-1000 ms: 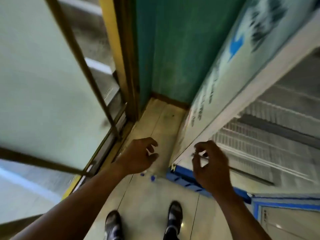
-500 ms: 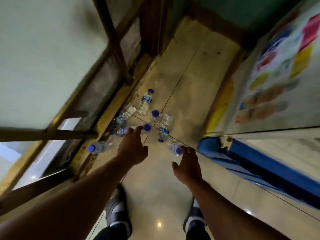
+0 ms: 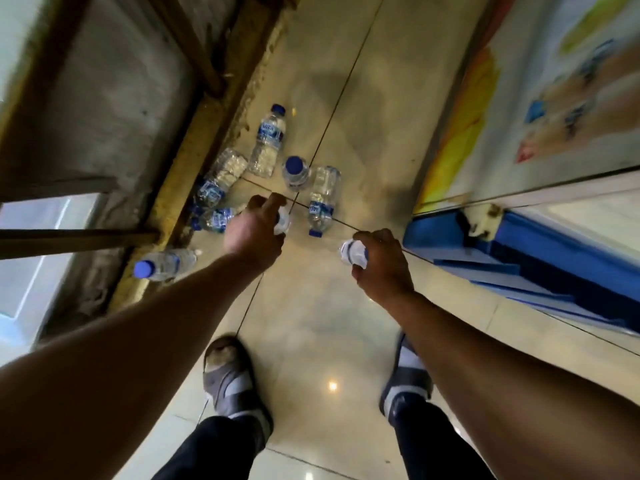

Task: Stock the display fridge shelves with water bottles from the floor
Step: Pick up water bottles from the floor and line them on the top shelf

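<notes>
Right grip curled round the near bottle, left grip round a second bottle. Risk: left lift may topple the upright bottle just beyond

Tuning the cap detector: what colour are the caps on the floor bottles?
Blue, clearest in the head view on the upright bottle's cap.

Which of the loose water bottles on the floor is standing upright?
The clear plastic water bottle seen cap-on, its round blue cap facing the camera, just beyond the left hand. The other loose bottles lie on their sides.
</notes>
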Tool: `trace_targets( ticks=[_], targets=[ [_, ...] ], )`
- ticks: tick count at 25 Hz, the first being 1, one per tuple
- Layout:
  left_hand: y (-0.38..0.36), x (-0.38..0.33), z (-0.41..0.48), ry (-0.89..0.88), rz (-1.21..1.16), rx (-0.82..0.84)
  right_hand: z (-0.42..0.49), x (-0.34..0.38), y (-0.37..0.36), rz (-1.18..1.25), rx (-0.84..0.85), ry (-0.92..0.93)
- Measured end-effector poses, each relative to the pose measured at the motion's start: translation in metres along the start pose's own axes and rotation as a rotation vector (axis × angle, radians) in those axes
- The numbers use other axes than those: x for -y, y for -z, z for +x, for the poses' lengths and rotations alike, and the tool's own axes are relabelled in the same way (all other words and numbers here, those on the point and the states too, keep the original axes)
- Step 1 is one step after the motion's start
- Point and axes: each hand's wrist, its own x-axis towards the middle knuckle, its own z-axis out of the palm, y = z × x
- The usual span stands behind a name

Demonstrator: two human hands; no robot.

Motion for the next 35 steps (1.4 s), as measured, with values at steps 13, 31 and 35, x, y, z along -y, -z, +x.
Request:
trace_targets(
  ticks=[13,31,35],
  targets=[
    [0.483,-0.269,-0.25,-0.664,-0.325,-0.242,-0.314,0.157,0.506,0.837,-0.434,0.008],
    [0.636,-0.698,-0.422,-1.367,-0.772,-0.216,-0.574,0.038,0.896,1.432,-1.097,0.623],
    [0.625,-0.748,-0.422,-1.329,-0.73,-0.223,-0.571,-0.018,0.959,1.223,-1.242,0.497]
  ],
)
